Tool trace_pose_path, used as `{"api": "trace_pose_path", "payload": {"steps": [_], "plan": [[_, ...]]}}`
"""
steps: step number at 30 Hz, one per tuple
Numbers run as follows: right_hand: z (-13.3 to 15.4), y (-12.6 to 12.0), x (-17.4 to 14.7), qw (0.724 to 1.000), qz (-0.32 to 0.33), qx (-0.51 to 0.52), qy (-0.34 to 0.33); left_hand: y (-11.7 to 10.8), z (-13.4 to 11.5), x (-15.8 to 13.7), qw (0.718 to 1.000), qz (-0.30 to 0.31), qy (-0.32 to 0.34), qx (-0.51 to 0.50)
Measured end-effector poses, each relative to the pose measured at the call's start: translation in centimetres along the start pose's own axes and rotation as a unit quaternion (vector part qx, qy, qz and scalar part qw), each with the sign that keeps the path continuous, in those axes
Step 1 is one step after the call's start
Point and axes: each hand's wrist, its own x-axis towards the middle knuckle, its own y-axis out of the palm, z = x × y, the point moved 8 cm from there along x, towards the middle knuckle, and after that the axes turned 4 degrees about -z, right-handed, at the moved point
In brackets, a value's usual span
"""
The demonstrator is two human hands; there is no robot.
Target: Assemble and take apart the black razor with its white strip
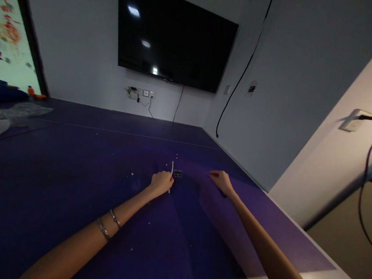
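Pale slim strip (pixel 172 168), frame centre.
Slightly bowed; left hand (pixel 162 182) grips it; right hand (pixel 222 181), right of centre: grasp unclear.

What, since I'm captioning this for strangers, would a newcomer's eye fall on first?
Probably the large black screen on the wall, top centre. Next, over the purple tabletop below, the left hand holds a thin pale strip beside a small dark piece, with the right hand apart to the right.

purple tabletop (pixel 88 170), seemingly off-white strip (pixel 172 168)
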Motion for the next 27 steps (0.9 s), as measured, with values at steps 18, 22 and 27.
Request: {"api": "trace_pose_path", "payload": {"steps": [18,22,27], "plan": [[9.1,7.1,-3.1,0.79,0.127,0.582,0.144,-2.3,-6.3,-1.9,0.994,-0.048,0.082,-0.061],[6.4,5.2,-2.1,0.798,0.106,0.576,0.14,-2.1,-5.8,-1.3,0.993,-0.054,0.07,-0.08],[0.4,1.3,0.9,0.887,0.048,0.442,0.126,-2.0,-4.2,0.3,0.993,-0.055,0.061,-0.081]]}}
